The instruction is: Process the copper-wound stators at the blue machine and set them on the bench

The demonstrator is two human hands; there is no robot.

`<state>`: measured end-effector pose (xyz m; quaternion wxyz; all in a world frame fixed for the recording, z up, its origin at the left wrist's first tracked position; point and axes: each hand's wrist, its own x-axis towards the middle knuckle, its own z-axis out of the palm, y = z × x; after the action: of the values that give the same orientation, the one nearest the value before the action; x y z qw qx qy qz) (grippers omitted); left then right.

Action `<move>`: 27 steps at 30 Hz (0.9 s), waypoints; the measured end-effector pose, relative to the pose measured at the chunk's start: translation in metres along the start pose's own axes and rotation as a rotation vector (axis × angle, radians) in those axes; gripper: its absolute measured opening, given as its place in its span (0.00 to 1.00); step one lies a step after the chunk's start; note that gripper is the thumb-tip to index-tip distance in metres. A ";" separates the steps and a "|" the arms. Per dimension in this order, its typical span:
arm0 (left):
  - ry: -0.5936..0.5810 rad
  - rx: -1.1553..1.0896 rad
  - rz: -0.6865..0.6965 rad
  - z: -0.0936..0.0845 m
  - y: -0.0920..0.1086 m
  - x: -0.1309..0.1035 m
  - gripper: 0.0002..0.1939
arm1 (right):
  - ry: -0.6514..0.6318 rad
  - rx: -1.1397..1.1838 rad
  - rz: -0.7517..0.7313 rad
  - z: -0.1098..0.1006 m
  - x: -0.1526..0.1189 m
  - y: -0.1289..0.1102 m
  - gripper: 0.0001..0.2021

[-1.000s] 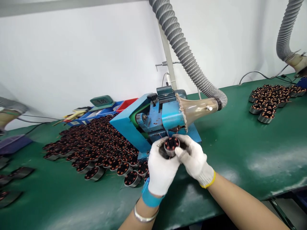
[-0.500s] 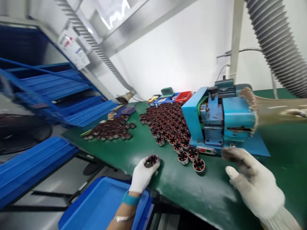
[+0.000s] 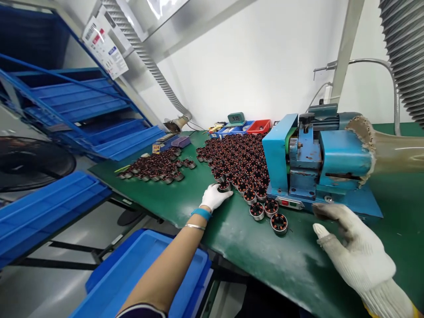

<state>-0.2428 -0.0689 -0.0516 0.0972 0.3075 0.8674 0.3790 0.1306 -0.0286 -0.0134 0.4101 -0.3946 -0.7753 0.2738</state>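
My left hand (image 3: 214, 197), in a white glove, reaches to the near left edge of a large pile of motor stators (image 3: 243, 157). Its thumb and fingers are round one stator (image 3: 225, 186), a short metal ring with dark and copper-coloured windings, at the green table surface. My right hand (image 3: 356, 251), gloved in white with dirty grey fingertips, hovers over the table in front of the blue machine (image 3: 344, 154). Thumb and fingers are curved apart with nothing between them. Nearest to it among the loose stators is one single stator (image 3: 278, 224).
A smaller heap of stators (image 3: 155, 167) lies on the table's left side. Behind the large pile stand a red bin (image 3: 259, 126) and a green clock (image 3: 236, 118). Blue trays (image 3: 142, 274) sit below the table edge, and a blue rack (image 3: 76, 101) rises at left.
My left hand has moved forward from the table's near edge to the large pile; whether it holds the same stator cannot be told. My right hand stays nearly still. The view has shifted slightly.
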 end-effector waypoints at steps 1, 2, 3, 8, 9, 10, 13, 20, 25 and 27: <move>0.004 -0.017 0.005 0.001 0.002 0.005 0.26 | -0.007 -0.008 -0.013 0.001 0.000 0.001 0.13; 0.010 -0.035 0.013 0.001 0.004 0.007 0.25 | -0.012 -0.010 -0.024 0.002 0.000 0.002 0.13; 0.016 -0.056 0.023 0.000 0.006 0.005 0.24 | -0.017 -0.008 -0.041 0.002 0.000 0.002 0.13; -0.021 -0.200 0.129 -0.009 0.024 -0.056 0.25 | -0.056 0.086 -0.136 0.008 -0.001 -0.006 0.13; -0.068 -0.234 0.164 -0.010 0.034 -0.075 0.25 | -0.087 0.106 -0.124 0.010 -0.002 -0.010 0.15; -0.145 -0.284 0.207 -0.009 0.046 -0.094 0.26 | -0.128 0.120 -0.097 0.011 -0.003 -0.014 0.19; -0.440 -0.375 0.309 0.003 0.089 -0.139 0.29 | -0.243 0.171 0.008 0.013 -0.005 -0.025 0.35; -0.695 -0.636 0.382 0.063 0.162 -0.165 0.23 | 0.051 0.410 0.180 0.002 0.009 -0.004 0.24; -0.734 -0.767 0.284 0.083 0.181 -0.166 0.28 | 0.167 0.448 0.252 -0.004 0.025 0.013 0.25; -0.696 -0.811 0.262 0.085 0.186 -0.168 0.29 | 0.189 0.471 0.267 -0.004 0.032 0.012 0.25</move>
<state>0.0097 -0.0224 0.0113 0.4411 0.4580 0.5227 0.5678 0.1277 0.0046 -0.0066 0.5211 -0.4109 -0.5900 0.4599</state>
